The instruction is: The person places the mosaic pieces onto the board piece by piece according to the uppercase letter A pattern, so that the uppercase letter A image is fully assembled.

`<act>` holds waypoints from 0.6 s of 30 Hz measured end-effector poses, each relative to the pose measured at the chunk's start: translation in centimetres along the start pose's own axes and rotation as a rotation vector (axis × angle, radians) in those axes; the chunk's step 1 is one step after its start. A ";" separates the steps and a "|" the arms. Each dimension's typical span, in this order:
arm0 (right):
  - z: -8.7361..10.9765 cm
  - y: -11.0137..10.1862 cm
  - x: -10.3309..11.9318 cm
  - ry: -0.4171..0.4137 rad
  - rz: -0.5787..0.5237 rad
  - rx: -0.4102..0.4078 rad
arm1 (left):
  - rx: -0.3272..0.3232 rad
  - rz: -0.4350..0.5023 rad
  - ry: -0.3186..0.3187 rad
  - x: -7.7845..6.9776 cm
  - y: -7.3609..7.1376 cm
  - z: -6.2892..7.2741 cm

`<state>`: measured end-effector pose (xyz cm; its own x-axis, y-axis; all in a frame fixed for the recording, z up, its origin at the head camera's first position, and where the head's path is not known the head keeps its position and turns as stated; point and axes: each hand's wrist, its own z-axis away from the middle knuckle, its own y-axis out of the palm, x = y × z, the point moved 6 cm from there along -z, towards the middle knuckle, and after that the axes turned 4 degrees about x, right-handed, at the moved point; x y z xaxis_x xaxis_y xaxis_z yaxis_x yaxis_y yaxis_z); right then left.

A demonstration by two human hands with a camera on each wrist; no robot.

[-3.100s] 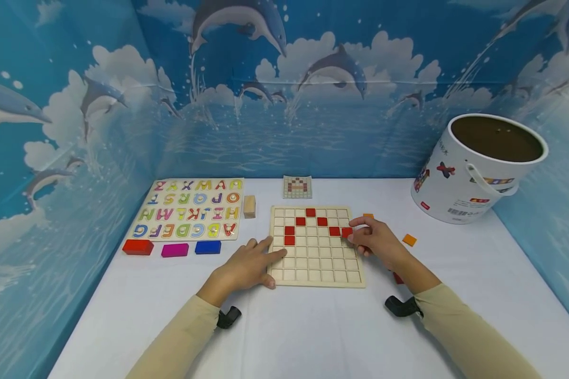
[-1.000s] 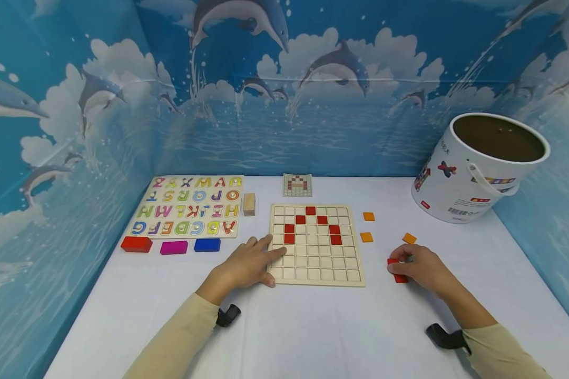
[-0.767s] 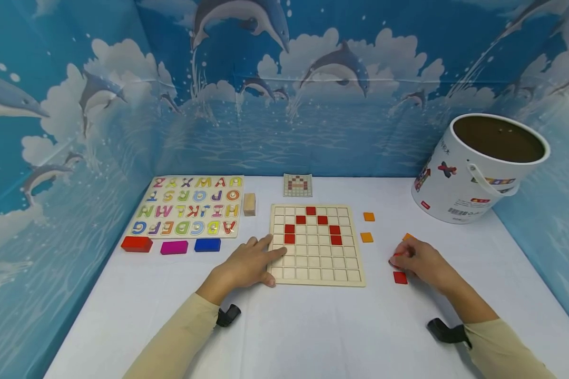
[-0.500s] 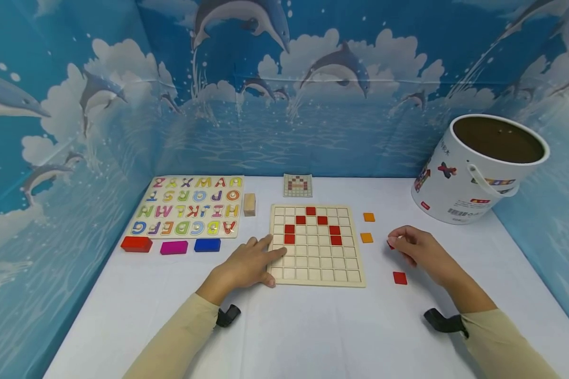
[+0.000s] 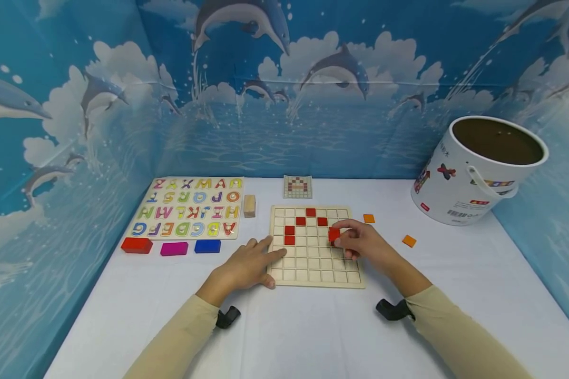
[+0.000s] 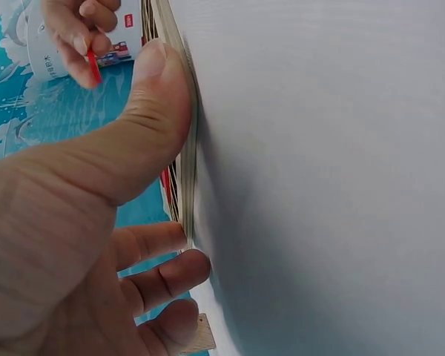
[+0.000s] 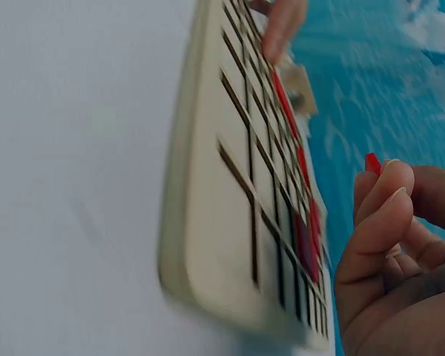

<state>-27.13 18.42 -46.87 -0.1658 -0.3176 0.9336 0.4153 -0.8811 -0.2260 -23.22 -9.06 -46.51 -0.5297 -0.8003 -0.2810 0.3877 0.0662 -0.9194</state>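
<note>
Red, thin, square tile (image 5: 334,234) hangs above the pale wooden grid board (image 5: 308,252), pinched in the right hand (image 5: 367,243); the left hand (image 5: 251,265) lies spread on the board's left side. We judge the tile light, stiff, best pinched by opposite edges. Right wrist view shows it clear of the board; from head view we can't tell.

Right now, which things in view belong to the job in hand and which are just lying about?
Likely in the job:
grid board
red tile in the right hand
placed red tiles
pattern card
orange tiles, probably

Apparently lying about:
alphabet board
plain wooden block
red block
magenta block
blue block
white bucket
</note>
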 end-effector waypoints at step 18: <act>-3.6 9.8 3.1 -0.095 0.549 -0.037 | 0.000 -0.038 -0.096 0.5 0.1 -0.6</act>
<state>-26.82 7.56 -47.20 0.1485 -0.7021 0.6965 0.3861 -0.6072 -0.6944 -23.89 -9.10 -46.89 -0.4688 -0.8559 -0.2185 0.3689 0.0350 -0.9288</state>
